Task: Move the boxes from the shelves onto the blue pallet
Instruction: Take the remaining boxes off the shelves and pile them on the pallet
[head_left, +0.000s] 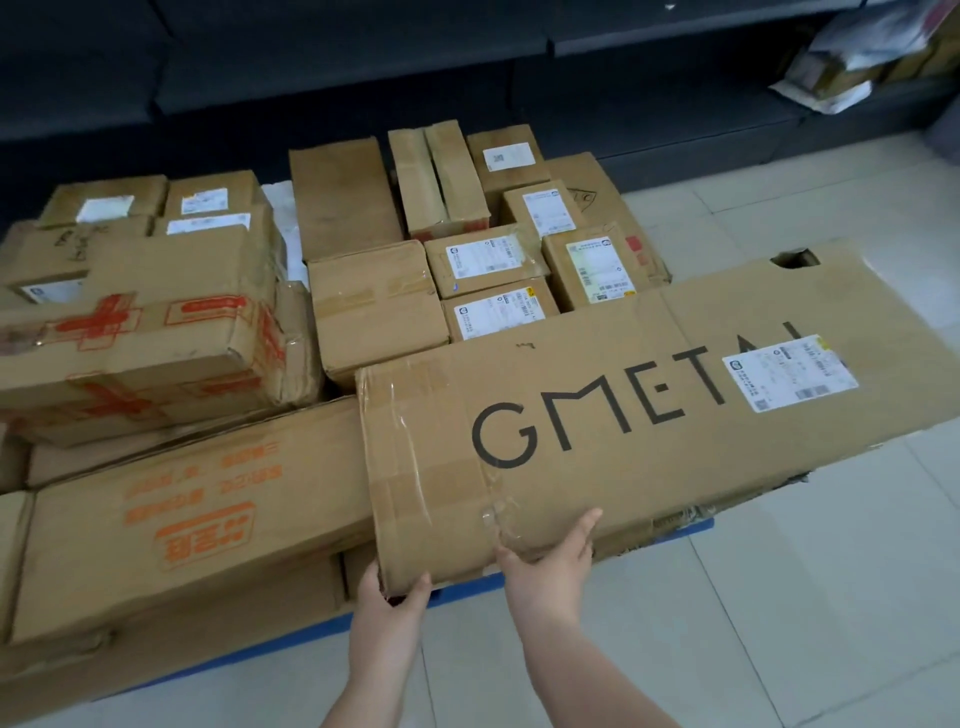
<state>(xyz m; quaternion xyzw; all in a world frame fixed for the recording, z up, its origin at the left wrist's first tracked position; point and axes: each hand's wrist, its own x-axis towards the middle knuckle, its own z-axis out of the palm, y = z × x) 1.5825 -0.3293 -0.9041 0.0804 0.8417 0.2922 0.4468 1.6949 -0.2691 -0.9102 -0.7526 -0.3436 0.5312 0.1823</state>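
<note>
We grip the near end of a long, flat corrugated box (649, 410) — printed "GMETAL", taped, dented — left hand (392, 603) at its corner, right hand (550, 561) along its edge, as it lies on stacked cardboard boxes (374, 306) covering the blue pallet (467, 590).

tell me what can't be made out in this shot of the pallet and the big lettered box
Head view only:
- Blue pallet: only slivers of its near edge show; boxes cover the rest.
- GMETAL box: its last printed letter sits partly under the shipping label, whose text is too small to read.
- Left hand and right hand: fingers under the box are hidden.
- Shelves: too dark to make out.
</note>
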